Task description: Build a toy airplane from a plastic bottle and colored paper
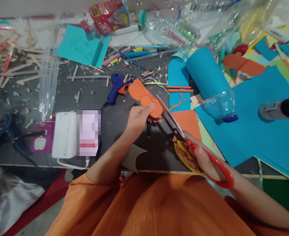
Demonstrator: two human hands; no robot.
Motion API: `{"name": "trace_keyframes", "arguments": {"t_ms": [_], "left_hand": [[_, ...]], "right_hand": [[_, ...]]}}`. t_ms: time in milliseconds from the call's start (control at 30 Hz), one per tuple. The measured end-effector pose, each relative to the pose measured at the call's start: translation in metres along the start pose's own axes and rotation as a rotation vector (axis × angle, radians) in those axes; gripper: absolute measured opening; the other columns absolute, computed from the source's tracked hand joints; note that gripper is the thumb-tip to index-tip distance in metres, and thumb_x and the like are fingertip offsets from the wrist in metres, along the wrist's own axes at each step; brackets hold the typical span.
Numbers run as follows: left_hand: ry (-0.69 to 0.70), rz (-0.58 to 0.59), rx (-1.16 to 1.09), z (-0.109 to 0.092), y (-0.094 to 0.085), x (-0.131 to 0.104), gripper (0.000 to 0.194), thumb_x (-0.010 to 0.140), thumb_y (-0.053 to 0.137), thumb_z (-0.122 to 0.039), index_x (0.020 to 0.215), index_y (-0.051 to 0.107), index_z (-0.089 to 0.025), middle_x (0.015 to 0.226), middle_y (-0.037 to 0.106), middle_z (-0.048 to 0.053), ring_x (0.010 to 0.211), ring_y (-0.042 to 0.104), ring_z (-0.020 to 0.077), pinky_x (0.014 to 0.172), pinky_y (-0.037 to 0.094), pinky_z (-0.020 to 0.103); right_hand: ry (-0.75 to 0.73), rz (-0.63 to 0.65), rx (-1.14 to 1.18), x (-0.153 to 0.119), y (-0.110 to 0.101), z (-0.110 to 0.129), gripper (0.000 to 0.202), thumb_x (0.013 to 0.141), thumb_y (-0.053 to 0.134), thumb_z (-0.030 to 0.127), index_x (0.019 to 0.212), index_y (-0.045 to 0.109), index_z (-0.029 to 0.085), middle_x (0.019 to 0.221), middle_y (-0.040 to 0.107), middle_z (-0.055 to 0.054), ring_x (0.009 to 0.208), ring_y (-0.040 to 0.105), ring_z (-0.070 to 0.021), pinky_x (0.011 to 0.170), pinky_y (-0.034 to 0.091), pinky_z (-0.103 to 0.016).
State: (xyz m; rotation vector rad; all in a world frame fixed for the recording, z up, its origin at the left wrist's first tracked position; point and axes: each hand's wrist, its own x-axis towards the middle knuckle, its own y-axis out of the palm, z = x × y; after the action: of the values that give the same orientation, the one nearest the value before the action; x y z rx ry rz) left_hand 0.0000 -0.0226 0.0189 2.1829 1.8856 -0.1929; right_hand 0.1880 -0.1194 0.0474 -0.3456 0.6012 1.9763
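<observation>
My left hand (139, 119) pinches an orange paper cutout (146, 98) with rounded lobes and drawn curved outlines, thumb on top. In my right hand (196, 152) are scissors (175, 131) with one red and one yellow handle, my fingers through the loops. Their blades are slightly apart and point up and left, beside the cutout's right edge. A square of orange paper (187, 123) lies just behind the scissors. Small orange scraps and thin orange strips (180, 90) rest on blue paper nearby.
Left of the cutout lies a blue glue gun (116, 87), with a white power strip (65, 134) closer to me. At right are a blue-wrapped bottle (207, 73), blue sheets (252, 114) and a dark-capped can (279, 108). Plastic bottles (169, 29) line the back.
</observation>
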Motion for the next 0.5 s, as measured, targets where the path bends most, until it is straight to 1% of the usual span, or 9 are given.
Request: {"name": "trace_keyframes", "arguments": {"t_ms": [100, 200, 367, 500], "left_hand": [[0.017, -0.007, -0.009, 0.0007, 0.0004, 0.0006, 0.048, 0.073, 0.061, -0.056, 0.048, 0.055, -0.016, 0.053, 0.067, 0.007, 0.053, 0.068, 0.0180, 0.050, 0.053, 0.025], [0.038, -0.014, -0.028, 0.0018, 0.0005, 0.0014, 0.045, 0.074, 0.061, -0.053, 0.048, 0.055, -0.017, 0.051, 0.066, 0.005, 0.049, 0.066, 0.0164, 0.048, 0.052, 0.025], [0.063, -0.005, -0.014, 0.0042, -0.0008, 0.0022, 0.046, 0.075, 0.061, -0.054, 0.047, 0.054, -0.018, 0.048, 0.063, 0.003, 0.049, 0.065, 0.0153, 0.047, 0.051, 0.024], [0.081, 0.007, 0.010, 0.0066, -0.0026, 0.0025, 0.046, 0.079, 0.056, -0.053, 0.050, 0.055, -0.018, 0.050, 0.064, 0.003, 0.051, 0.065, 0.0147, 0.049, 0.052, 0.025]], "right_hand": [[-0.022, -0.005, -0.043, -0.0005, -0.0010, -0.0010, 0.062, 0.080, 0.039, 0.078, 0.108, 0.044, 0.023, 0.059, 0.031, 0.009, 0.040, 0.020, -0.0044, 0.037, 0.013, -0.022], [-0.019, 0.009, -0.077, -0.0008, -0.0028, -0.0024, 0.061, 0.081, 0.038, 0.077, 0.107, 0.045, 0.022, 0.060, 0.034, 0.008, 0.040, 0.021, -0.0040, 0.037, 0.014, -0.022], [-0.021, -0.006, -0.113, -0.0024, -0.0052, -0.0049, 0.062, 0.080, 0.039, 0.078, 0.107, 0.047, 0.022, 0.063, 0.036, 0.007, 0.040, 0.022, -0.0036, 0.038, 0.013, -0.022], [-0.019, -0.015, -0.114, -0.0023, -0.0055, -0.0069, 0.062, 0.080, 0.039, 0.078, 0.106, 0.047, 0.022, 0.062, 0.035, 0.006, 0.041, 0.022, -0.0041, 0.038, 0.014, -0.022]]}}
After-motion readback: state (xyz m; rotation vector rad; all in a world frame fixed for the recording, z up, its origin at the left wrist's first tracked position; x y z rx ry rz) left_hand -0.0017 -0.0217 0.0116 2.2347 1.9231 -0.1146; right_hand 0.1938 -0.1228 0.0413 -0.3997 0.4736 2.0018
